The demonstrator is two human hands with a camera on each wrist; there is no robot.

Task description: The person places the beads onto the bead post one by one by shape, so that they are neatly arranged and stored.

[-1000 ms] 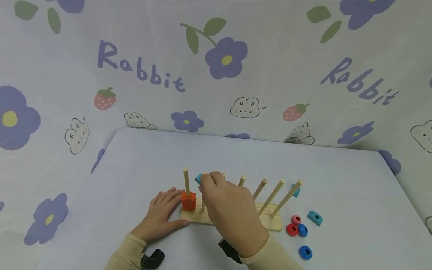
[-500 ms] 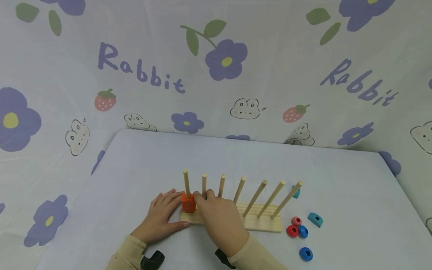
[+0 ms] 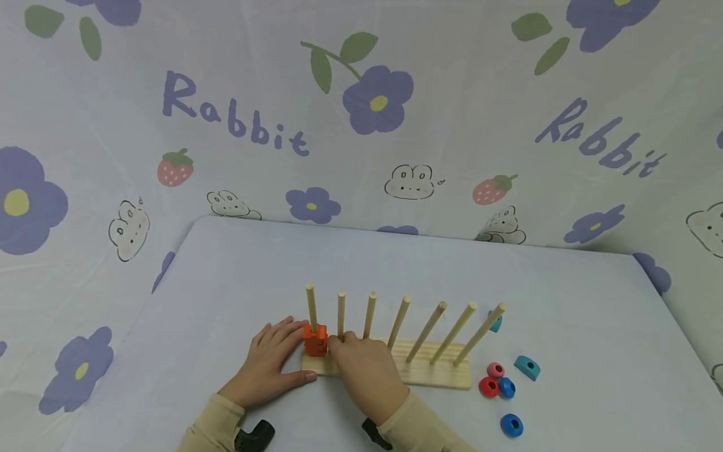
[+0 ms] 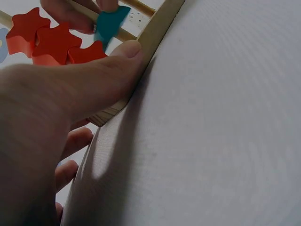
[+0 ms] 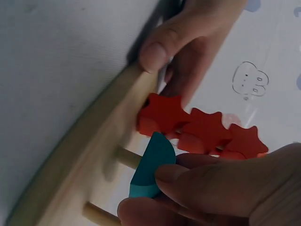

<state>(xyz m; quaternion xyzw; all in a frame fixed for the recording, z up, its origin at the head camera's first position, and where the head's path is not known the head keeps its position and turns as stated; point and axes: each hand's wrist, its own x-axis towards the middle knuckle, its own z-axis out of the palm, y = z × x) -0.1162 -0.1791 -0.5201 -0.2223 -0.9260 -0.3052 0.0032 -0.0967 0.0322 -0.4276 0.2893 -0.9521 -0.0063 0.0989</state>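
My left hand (image 3: 270, 364) rests at the left end of a wooden peg base (image 3: 440, 375), fingers spread and straight, the thumb touching its front edge. Beside that hand, three red-orange star blocks (image 5: 162, 115) are stacked on the leftmost peg (image 3: 312, 307). Between thumb and fingers, my right hand (image 3: 368, 370) pinches a teal half-round block (image 5: 153, 165). This block is at the second peg (image 3: 341, 311), slightly above the base in the right wrist view. In the head view the right hand hides it.
Several bare pegs (image 3: 426, 333) stand further right on the base. Right of it lie a pink bead (image 3: 495, 370), a red bead (image 3: 488, 387), two blue beads (image 3: 511, 425) and a teal block (image 3: 528, 368). Another teal block (image 3: 495, 322) lies behind the rightmost peg.
My right hand has brought the teal block from the second peg's top down toward the base. The left hand stays in place.
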